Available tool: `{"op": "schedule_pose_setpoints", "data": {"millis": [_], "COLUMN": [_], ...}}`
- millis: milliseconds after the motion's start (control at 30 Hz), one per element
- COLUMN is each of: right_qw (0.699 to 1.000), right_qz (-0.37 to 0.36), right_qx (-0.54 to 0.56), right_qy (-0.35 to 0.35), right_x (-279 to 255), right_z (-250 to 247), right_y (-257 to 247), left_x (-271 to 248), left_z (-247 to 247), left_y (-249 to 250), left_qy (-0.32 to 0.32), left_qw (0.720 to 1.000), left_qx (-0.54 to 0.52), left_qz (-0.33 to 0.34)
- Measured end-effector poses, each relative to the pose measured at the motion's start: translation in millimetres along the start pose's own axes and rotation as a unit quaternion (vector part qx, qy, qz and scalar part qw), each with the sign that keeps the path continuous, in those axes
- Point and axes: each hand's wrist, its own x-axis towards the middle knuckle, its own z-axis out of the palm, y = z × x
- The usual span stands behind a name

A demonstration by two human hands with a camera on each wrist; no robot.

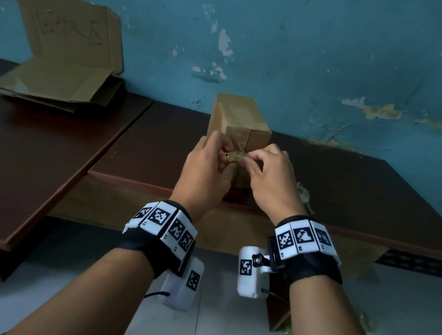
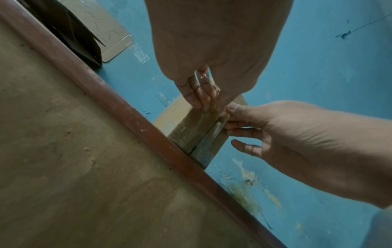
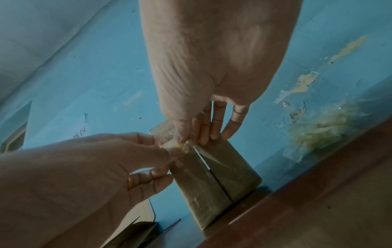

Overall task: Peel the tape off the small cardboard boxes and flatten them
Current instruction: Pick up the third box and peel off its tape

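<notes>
A small cardboard box [image 1: 239,129] stands upright in the centre of the head view, on the dark brown surface [image 1: 356,190], close to its front edge and in front of a blue wall [image 1: 321,52] with peeling paint. Clear tape [image 1: 236,137] runs down the front seam of the box, and part of it is lifted and crumpled into a small wad [image 1: 234,156] just in front of the box.

The left hand [image 1: 208,165] pinches this wad with thumb and fingertips; a gold ring [image 3: 129,180] shows on 1 finger in the right wrist view. The right hand [image 1: 268,172] also pinches the tape wad from the other side, with its other fingers [image 3: 234,124] straight and touching the upper edge of the box. The 2 hands meet at the middle of the box front.

In the upper left of the head view, flattened cardboard [image 1: 52,86] lies on a second, lower surface [image 1: 27,149], and 1 cardboard sheet [image 1: 70,31] leans against the wall. This sheet carries handwritten characters in dark marker, but I cannot read them surely. Both wrists wear black bands with white square code markers [image 1: 160,215]. A heap of crumpled pale tape scraps [image 3: 318,129] lies on the surface at the right of the right wrist view.
</notes>
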Motion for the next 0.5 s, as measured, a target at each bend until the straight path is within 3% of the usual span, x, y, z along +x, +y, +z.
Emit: {"op": "schedule_pose_setpoints", "data": {"millis": [200,333,500], "right_qw": [0.995,0.989,0.989], "right_qz": [0.054,0.080,0.014], "right_qx": [0.056,0.117,0.149], "right_qy": [-0.055,-0.034,-0.003], "right_x": [-4,-7,-6], "right_z": [-2,-5,-5], "right_y": [-5,-12,-8], "left_x": [1,2,5], "left_z": [1,3,-1], "left_y": [-7,-10,-4], "left_qy": [0.049,0.055,0.040], "left_qw": [0.998,0.998,0.998], "left_qx": [0.031,0.030,0.020], "left_qz": [0.034,0.027,-0.033]}}
